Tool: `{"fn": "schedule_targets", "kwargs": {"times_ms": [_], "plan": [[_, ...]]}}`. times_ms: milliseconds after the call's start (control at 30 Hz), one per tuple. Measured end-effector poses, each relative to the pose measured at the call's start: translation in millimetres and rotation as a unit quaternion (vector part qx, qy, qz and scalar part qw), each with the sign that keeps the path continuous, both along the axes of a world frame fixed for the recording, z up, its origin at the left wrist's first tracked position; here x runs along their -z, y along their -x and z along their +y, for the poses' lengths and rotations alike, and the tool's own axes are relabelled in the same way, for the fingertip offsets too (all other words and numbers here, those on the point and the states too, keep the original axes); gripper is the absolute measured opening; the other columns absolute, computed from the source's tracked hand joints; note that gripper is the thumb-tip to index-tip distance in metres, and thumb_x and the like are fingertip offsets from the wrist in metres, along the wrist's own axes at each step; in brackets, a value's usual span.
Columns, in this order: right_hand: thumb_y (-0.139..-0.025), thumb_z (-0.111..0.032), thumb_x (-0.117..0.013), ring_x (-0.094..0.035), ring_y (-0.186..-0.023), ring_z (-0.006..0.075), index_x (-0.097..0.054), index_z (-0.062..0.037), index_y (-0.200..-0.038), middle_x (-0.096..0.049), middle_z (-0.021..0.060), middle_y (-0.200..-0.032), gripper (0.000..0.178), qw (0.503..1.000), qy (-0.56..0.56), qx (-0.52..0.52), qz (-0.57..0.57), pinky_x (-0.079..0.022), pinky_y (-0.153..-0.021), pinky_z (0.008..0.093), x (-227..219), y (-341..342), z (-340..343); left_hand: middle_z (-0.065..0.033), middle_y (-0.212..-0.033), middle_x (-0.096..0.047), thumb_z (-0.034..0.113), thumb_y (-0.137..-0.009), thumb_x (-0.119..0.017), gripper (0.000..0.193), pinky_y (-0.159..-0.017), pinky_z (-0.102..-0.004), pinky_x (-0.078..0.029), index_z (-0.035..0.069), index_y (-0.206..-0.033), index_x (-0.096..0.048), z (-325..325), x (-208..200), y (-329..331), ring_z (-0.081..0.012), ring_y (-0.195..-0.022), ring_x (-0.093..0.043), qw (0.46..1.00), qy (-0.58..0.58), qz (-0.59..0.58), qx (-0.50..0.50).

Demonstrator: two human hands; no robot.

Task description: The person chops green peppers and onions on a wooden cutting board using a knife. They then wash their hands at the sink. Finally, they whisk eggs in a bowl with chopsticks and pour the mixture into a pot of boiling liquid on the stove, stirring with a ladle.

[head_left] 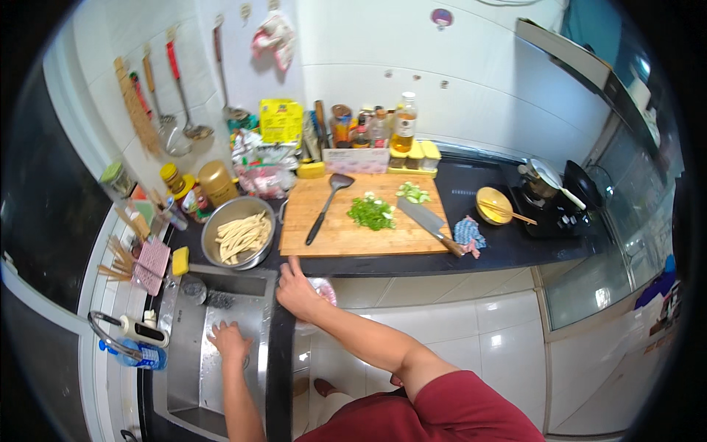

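My left hand (pixel 230 342) is down inside the stainless steel sink (pixel 190 361), fingers spread over its wet floor, with nothing in it. My right hand (pixel 296 287) rests at the dark counter's edge between the sink and the wooden cutting board (pixel 317 199). Its fingers are apart and I see nothing held. Beyond the hands stands a metal bowl (pixel 208 234) of pale yellow strips (pixel 241 236). On the board lie a spatula (pixel 324 210), chopped greens (pixel 372 212), pale green slices (pixel 414 193) and a cleaver (pixel 426 219), its handle over the front edge.
A yellow sponge (pixel 180 261) and a pink chopstick holder (pixel 151 265) stand beside the sink, near the curved faucet (pixel 110 335). Right of the board are a blue cloth (pixel 469 233), an egg-yellow bowl (pixel 493 205) with chopsticks, and a stove (pixel 549 221) bearing a pot. Bottles line the wall.
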State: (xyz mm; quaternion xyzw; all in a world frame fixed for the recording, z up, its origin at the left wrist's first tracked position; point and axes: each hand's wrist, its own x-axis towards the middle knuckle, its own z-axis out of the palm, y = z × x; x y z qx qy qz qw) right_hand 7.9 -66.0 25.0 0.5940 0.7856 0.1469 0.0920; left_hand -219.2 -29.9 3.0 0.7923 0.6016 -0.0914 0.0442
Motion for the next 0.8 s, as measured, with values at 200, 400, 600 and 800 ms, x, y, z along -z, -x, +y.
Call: {"fn": "schedule_targets", "kwargs": {"times_ms": [200,400,600,800], "plan": [[-0.086,-0.032,-0.065,-0.058,-0.113,0.0357,-0.066,-0.0112,-0.111,-0.07,0.014,-0.104,0.032,0.889,0.081,0.209,0.399,-0.026,-0.105,0.0674,16,-132,-105,-0.0259,-0.113,-0.061,0.022,-0.077,-0.072,0.044,-0.094,-0.0458,-0.046,-0.002,-0.112,-0.064,-47,30,-132,-0.0418,-0.108,-0.057,0.92,-0.102,-0.325,0.192],[-0.085,-0.028,-0.066,-0.063,-0.103,0.0338,-0.065,-0.0067,-0.109,-0.07,0.0129,-0.1,0.032,0.831,0.002,0.315,0.458,-0.044,-0.094,0.051,20,-266,-213,-0.0267,-0.13,-0.055,0.025,-0.078,-0.074,0.046,-0.104,-0.0433,-0.041,0.002,-0.117,-0.063,-117,20,-296,-0.0403,-0.123,-0.051,0.886,0.033,-0.36,0.289],[-0.086,-0.02,-0.063,-0.066,-0.085,0.0389,-0.064,-0.0068,-0.098,-0.067,0.0203,-0.086,0.018,0.733,-0.132,0.402,0.532,-0.051,-0.074,0.0483,27,-351,-276,-0.024,-0.126,-0.058,0.021,-0.08,-0.072,0.039,-0.101,-0.0434,-0.043,0.001,-0.113,-0.065,-179,7,-411,-0.039,-0.118,-0.055,0.856,0.082,-0.348,0.372],[-0.083,-0.008,-0.059,-0.064,-0.087,0.0407,-0.061,-0.0028,-0.097,-0.066,0.0218,-0.087,0.015,0.729,-0.237,0.326,0.554,-0.05,-0.072,0.0491,3,-391,-265,-0.0235,-0.112,-0.065,0.01,-0.085,-0.064,0.023,-0.096,-0.044,-0.046,-0.001,-0.105,-0.067,-178,-31,-499,-0.0391,-0.109,-0.06,0.79,0.072,-0.446,0.413]]}}
